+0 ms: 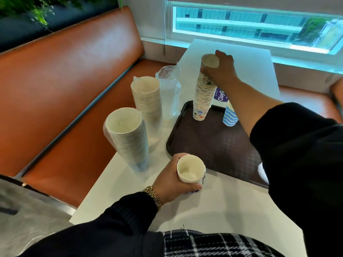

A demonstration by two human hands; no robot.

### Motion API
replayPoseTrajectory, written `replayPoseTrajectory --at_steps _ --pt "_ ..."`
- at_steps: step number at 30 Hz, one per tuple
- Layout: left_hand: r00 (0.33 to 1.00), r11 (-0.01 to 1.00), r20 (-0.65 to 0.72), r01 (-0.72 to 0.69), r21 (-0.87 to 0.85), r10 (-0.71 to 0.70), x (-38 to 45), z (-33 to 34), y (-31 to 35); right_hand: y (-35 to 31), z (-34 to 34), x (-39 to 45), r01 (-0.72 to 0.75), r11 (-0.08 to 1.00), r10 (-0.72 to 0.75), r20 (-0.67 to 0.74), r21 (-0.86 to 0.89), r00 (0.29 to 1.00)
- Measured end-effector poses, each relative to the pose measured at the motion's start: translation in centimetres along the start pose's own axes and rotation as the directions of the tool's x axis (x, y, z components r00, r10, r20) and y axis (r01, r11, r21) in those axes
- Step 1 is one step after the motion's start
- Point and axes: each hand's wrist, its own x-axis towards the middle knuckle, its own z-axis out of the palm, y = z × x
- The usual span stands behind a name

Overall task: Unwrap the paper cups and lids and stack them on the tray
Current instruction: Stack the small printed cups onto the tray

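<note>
A dark brown tray [213, 145] lies on the white table. At its far left corner stands a tall stack of flower-printed paper cups [203, 95], and my right hand [220, 69] grips the top of that stack. My left hand [174, 180] holds a single paper cup [190, 168] upright at the tray's near left corner. A blue wavy-striped cup [230, 115] stands on the tray, partly behind my right arm. Left of the tray, two tall cup stacks stand in clear plastic wrap [128, 136] [147, 98]. An empty plastic sleeve [169, 88] stands beside them.
A purple-and-white card [220, 94] lies behind the tray. A white lid-like edge [262, 173] shows at the tray's right, under my sleeve. An orange bench [74, 89] runs along the table's left side. A window [250, 25] lies beyond the table.
</note>
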Motion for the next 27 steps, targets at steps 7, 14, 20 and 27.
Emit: replayPoseTrajectory --at_steps 7,14,20,27 --pt "1.0 1.0 -0.015 -0.012 -0.011 0.012 0.1 0.1 -0.4 3.3 2.4 -1.6 -0.067 0.986 0.091 0.16 -0.151 0.983" --pt "0.999 0.999 -0.004 -0.038 -0.008 0.038 0.2 0.0 -0.2 2.8 0.9 -5.5 0.02 0.998 -0.018 -0.028 0.053 0.999" --pt "0.999 0.996 0.0 -0.035 0.08 0.035 -0.1 -0.4 -0.5 3.1 0.9 -15.7 -0.054 0.942 -0.042 0.277 0.33 0.96" --pt "0.997 0.992 -0.027 0.077 0.105 -0.075 -1.6 -1.0 -2.0 5.2 1.4 -26.4 0.047 0.981 -0.152 0.602 0.187 0.784"
